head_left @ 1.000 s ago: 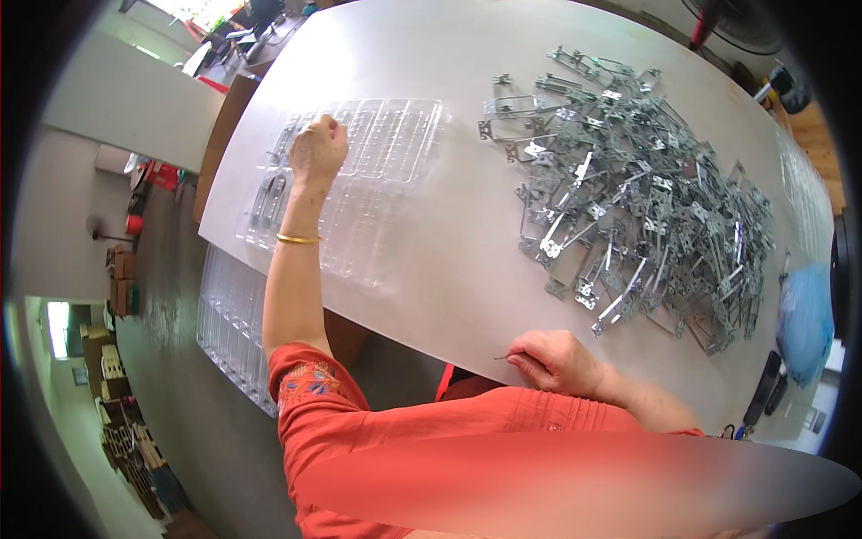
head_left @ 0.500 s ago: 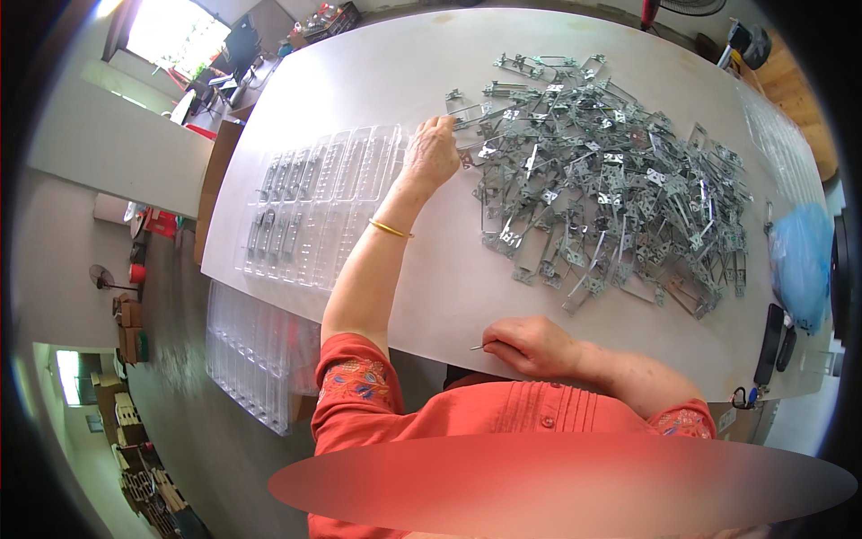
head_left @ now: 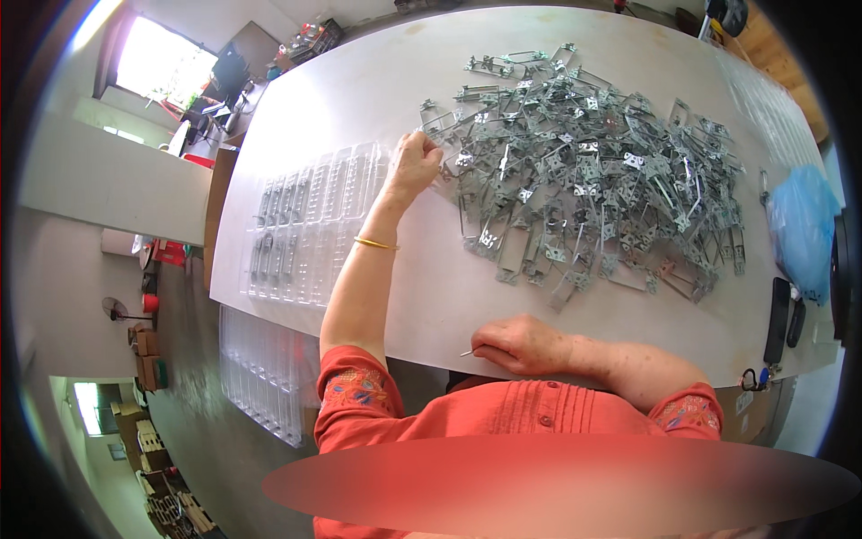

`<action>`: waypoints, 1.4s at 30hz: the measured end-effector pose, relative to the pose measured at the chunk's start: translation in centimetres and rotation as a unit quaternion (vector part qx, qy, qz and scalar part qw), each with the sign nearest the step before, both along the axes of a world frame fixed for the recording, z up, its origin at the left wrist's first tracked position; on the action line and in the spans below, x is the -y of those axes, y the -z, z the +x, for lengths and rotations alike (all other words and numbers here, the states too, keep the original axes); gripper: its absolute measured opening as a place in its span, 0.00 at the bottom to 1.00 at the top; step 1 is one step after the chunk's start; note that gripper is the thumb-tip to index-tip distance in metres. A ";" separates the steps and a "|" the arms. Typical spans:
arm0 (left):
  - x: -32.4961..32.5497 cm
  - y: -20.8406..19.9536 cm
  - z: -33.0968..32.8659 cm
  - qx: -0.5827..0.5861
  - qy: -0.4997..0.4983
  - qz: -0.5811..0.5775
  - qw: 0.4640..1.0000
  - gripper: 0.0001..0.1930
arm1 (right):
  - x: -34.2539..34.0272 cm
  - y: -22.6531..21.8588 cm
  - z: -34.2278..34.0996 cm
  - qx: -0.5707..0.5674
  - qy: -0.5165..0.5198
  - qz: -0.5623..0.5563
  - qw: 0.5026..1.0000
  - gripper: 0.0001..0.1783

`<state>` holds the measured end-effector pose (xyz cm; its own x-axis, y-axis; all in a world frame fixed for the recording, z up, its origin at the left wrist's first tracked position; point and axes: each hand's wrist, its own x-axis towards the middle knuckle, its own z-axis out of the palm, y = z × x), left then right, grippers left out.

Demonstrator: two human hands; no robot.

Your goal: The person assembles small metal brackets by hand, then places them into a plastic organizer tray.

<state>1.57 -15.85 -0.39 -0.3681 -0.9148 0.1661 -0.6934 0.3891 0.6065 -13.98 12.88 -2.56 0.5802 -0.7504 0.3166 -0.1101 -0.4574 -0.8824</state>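
My left hand (head_left: 415, 163) reaches forward to the left edge of a heap of small silvery metal brackets with thin rods (head_left: 593, 171). Its fingers are curled and pressed together beside the outermost brackets; whatever they pinch is hidden. My right hand (head_left: 523, 345) rests closed at the table's near edge, in front of my body. From its fingers a thin metal pin (head_left: 466, 353) pokes out to the left. Left of my left forearm lies a clear plastic tray (head_left: 310, 289) with rows of slots. Several slots on its left side hold slim metal pieces (head_left: 285, 205).
The white table (head_left: 431, 287) carries a blue plastic bag (head_left: 804, 235), a black phone-like object (head_left: 773, 322) and keys at the right. Clear plastic sheeting (head_left: 763, 99) lies at the far right. More clear trays (head_left: 260, 373) are stacked below the table's left edge.
The whole view has shifted slightly. My left hand stays at the heap's left edge, its fingers now more curled. My right hand keeps the pin by the near edge.
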 end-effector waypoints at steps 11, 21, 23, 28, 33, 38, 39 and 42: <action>-7.4 -4.0 -1.9 -0.433 0.151 0.325 0.827 0.13 | -0.2 -0.4 -0.2 0.007 0.010 0.040 0.999 0.07; -14.2 -2.8 -3.7 -0.505 0.133 0.446 0.726 0.13 | 1.2 -5.5 -3.5 0.074 0.246 0.010 0.966 0.06; -14.6 -2.4 -3.7 -0.523 0.172 0.441 0.709 0.11 | 1.9 -6.3 -4.7 0.085 0.297 0.036 0.950 0.06; -15.6 -2.2 -4.1 -0.526 0.174 0.431 0.712 0.07 | 2.7 -7.1 -6.4 0.115 0.401 0.112 0.902 0.03; -16.0 -2.0 -3.9 -0.480 0.206 0.389 0.759 0.07 | 2.8 -6.2 -6.2 0.090 0.410 0.119 0.900 0.03; -16.6 -2.2 -4.1 -0.422 0.218 0.329 0.816 0.08 | 2.8 -5.6 -5.9 0.106 0.415 0.129 0.895 0.02; -16.7 -2.1 -4.2 -0.409 0.222 0.308 0.830 0.08 | 2.8 -5.4 -6.0 0.104 0.413 0.131 0.895 0.02; -16.7 -1.3 -4.2 -0.372 0.225 0.253 0.864 0.08 | 2.7 -5.1 -6.2 0.104 0.409 0.138 0.896 0.02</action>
